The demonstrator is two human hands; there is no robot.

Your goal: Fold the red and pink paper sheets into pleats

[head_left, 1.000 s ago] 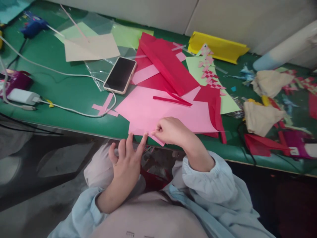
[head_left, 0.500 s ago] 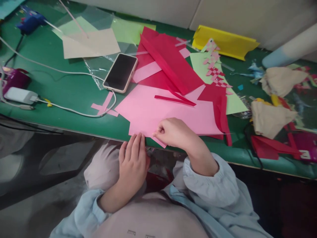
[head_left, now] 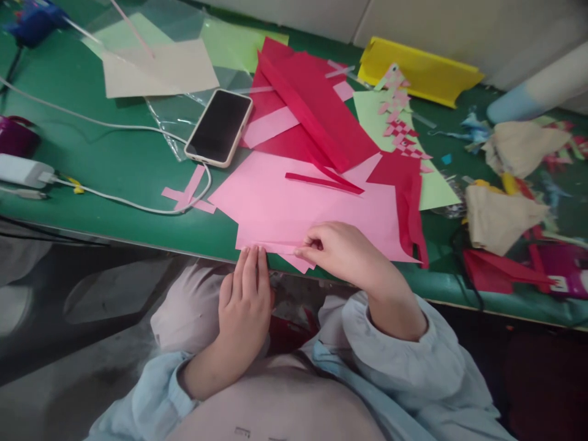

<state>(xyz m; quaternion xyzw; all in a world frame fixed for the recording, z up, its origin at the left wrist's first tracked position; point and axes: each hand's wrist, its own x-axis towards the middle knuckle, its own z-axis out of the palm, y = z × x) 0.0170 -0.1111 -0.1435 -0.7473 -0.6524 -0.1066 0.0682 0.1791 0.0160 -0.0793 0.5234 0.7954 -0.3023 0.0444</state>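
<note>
A pink paper sheet [head_left: 275, 196] lies at the table's front edge, with a narrow folded strip along its lower edge. The fingertips of my left hand [head_left: 247, 294] rest flat on that edge, fingers stretched out. My right hand [head_left: 342, 251] pinches the lower edge of the pink paper with thumb and forefinger, to the right of my left hand. A pink corner pokes out below the edge between the hands. Thin red strips [head_left: 321, 182] lie on the sheet, and red paper [head_left: 321, 110] lies behind it.
A phone [head_left: 219, 127] with a white cable stands behind left, near a pink paper cross [head_left: 188, 195]. At the right are woven paper fish [head_left: 399, 125], a yellow folded piece [head_left: 418, 72] and beige cloth bundles [head_left: 505, 214]. A blue glue gun [head_left: 35, 23] is far left.
My right hand has moved a little to the right along the paper's lower edge. The right part of that edge has shifted down slightly. My left hand stays on the edge.
</note>
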